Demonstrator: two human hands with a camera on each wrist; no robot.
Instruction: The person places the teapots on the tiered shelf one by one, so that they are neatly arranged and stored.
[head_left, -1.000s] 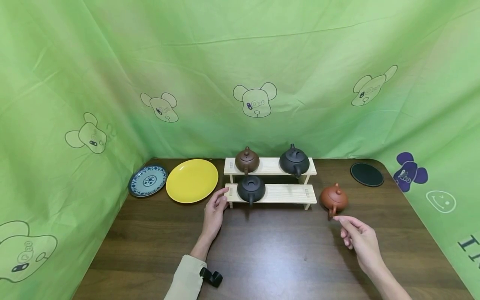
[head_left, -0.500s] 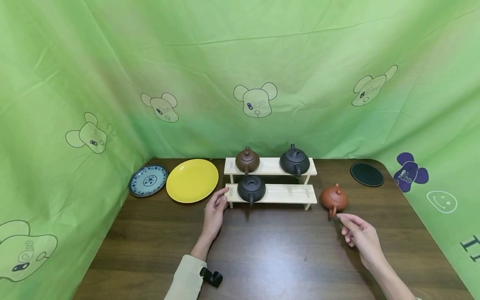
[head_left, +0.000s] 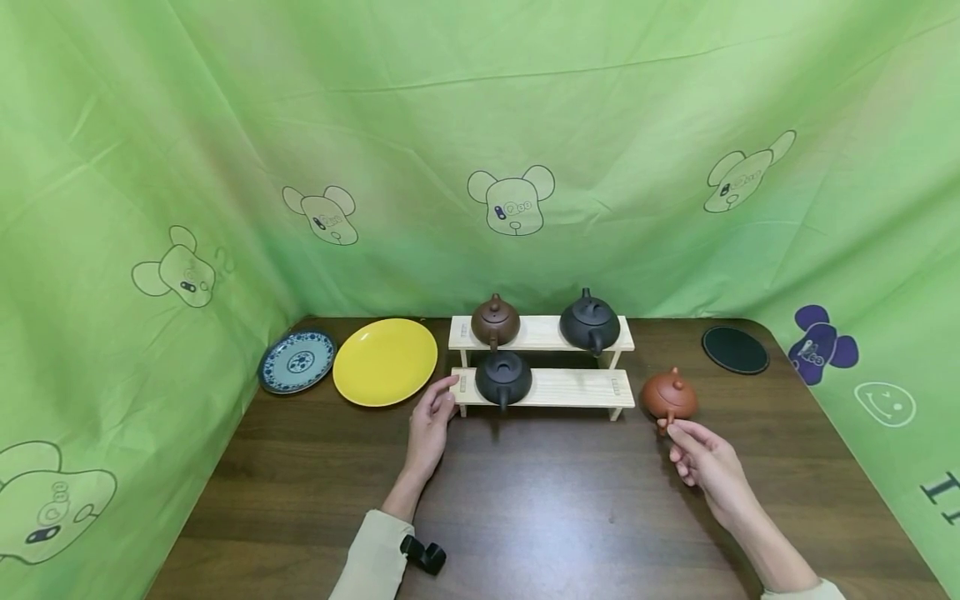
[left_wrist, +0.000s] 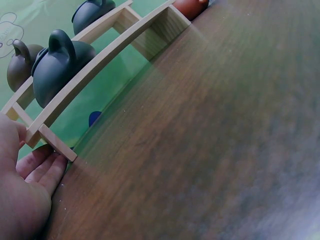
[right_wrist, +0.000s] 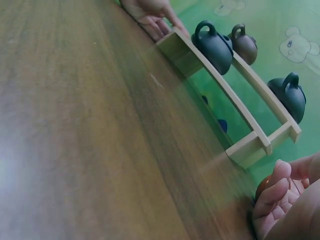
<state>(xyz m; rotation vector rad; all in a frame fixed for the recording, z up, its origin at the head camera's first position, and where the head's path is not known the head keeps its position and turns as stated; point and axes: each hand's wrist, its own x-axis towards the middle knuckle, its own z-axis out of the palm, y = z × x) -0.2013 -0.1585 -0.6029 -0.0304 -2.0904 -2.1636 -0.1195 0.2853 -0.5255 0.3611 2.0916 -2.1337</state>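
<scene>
A reddish-brown teapot (head_left: 669,396) sits on the table to the right of a two-tier wooden stand (head_left: 570,387). My right hand (head_left: 708,462) pinches its handle between thumb and index finger; in the right wrist view the curled fingers (right_wrist: 280,192) hide most of the pot. My left hand (head_left: 427,429) holds the left end of the stand's lower tier, some fingers lying against the leg in the left wrist view. A black teapot (head_left: 503,377) stands on that tier's left side. Above it are a dark brown teapot (head_left: 495,321) and another black teapot (head_left: 589,323).
Left of the stand lie a yellow plate (head_left: 385,362) and a blue patterned plate (head_left: 297,362). A dark oval coaster (head_left: 735,349) rests at the back right. Green printed cloth (head_left: 420,125) hangs around the table (head_left: 525,500) at the back and sides.
My right hand has moved slightly left and forward, and its thumb and index finger have closed on the reddish-brown teapot's handle. The left hand and stand have stayed in place.
</scene>
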